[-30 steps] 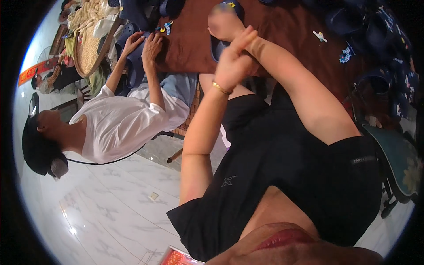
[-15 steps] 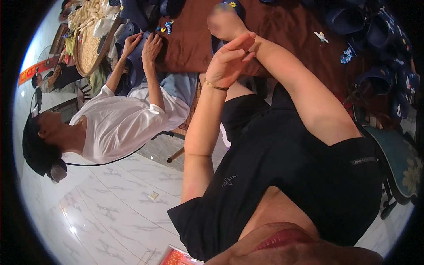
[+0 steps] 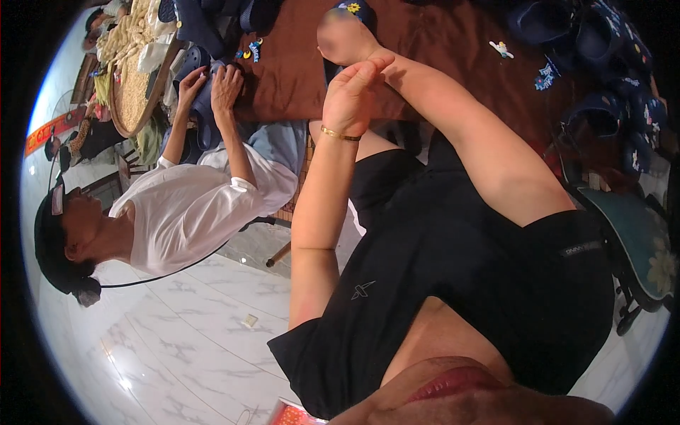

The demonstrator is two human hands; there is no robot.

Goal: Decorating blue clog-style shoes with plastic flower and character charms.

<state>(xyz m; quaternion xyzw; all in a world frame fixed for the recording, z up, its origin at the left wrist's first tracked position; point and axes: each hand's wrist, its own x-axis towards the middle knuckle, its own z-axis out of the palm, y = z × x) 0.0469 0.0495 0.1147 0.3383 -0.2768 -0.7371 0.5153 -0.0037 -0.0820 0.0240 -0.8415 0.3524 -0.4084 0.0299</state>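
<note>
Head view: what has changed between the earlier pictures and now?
The left hand, loosely open half a second ago, has drawn its fingers together beside the right forearm; whether it holds anything is unclear. The brown cloth sits slightly further left in the picture, likely a camera turn. The right hand stays at a navy clog, the co-worker's hands on another.

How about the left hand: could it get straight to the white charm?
Probably not directly: the right forearm lies between the left hand and the white charm.
</note>
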